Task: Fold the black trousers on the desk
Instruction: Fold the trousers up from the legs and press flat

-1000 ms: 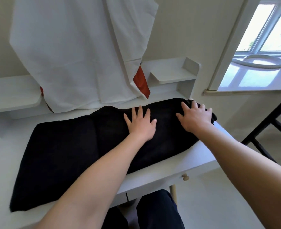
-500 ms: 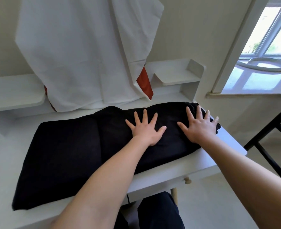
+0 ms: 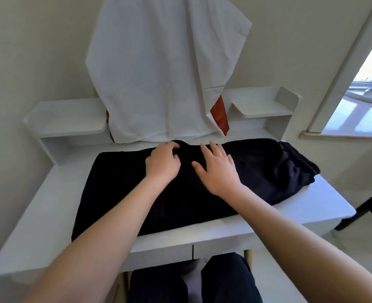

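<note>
Black trousers (image 3: 119,193) lie under left hand (image 3: 162,164), right hand (image 3: 216,171).

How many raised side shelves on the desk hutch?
2. A left shelf beside the hanging white cloth, and a right shelf on the cloth's other side, above the black trousers. The cloth covers the middle, so anything behind it is hidden.

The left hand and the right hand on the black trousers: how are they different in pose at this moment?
The left hand has its fingers curled near the far edge of the black trousers, maybe pinching the cloth; the right hand lies open with fingers spread. The left hand reaches farther toward the hanging white cloth than the right hand. Both are bare and rest on the trousers near their middle, on the white desk.
</note>
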A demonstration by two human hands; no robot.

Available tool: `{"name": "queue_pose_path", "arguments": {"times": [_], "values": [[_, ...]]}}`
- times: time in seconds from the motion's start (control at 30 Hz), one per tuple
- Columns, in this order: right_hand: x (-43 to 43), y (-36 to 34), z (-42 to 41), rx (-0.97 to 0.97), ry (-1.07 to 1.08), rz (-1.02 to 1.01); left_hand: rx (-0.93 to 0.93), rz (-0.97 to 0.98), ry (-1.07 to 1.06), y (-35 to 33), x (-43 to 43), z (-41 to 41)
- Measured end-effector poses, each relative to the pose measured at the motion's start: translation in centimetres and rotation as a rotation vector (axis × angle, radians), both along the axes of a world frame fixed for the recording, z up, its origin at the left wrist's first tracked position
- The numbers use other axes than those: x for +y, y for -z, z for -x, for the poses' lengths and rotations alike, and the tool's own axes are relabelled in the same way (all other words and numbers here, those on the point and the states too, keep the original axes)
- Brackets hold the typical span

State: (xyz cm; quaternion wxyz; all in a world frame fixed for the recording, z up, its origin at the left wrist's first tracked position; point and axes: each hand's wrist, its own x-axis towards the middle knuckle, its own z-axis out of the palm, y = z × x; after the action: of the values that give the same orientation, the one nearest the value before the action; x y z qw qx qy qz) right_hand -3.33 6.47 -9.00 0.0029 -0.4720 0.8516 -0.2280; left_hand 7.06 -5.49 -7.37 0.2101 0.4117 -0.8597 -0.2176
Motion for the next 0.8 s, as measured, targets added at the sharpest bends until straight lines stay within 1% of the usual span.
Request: {"name": "queue_pose_path", "arguments": {"times": [0.07,0.17,0.27,0.33,0.4,0.47,0.63,0.8], "values": [[-1.6,0.1,-3.1,-0.125,-0.12,0.049,-0.043,0.045,-0.101,0.1,-1.5,-3.1],[-3.2,0.9,-6.7,-0.273,-0.225,0.041,-0.168,0.064,-0.247,0.4,-3.1,-7.1],[-4.2,1.6,-9.1,-0.341,-0.268,0.011,-0.282,0.017,-0.359,0.7,-4.4,-10.5],[-4.6,2.0,-10.2,-0.356,-0.282,-0.002,-0.328,-0.055,-0.419,0.9,-5.0,-12.1],[-4.9,2.4,-10.9,-0.341,-0.293,-0.015,-0.306,-0.163,-0.443,1.2,-5.5,-13.4],[-5.2,2.7,-11.4,-0.311,-0.297,-0.034,-0.227,-0.258,-0.424,1.3,-5.7,-14.2],[-5.6,3.2,-11.6,-0.291,-0.292,-0.073,-0.152,-0.356,-0.429,0.5,-5.8,-14.3],[-5.4,3.6,-11.4,-0.29,-0.288,-0.049,-0.081,-0.584,-0.484,-0.4,-6.7,-15.1]]}}
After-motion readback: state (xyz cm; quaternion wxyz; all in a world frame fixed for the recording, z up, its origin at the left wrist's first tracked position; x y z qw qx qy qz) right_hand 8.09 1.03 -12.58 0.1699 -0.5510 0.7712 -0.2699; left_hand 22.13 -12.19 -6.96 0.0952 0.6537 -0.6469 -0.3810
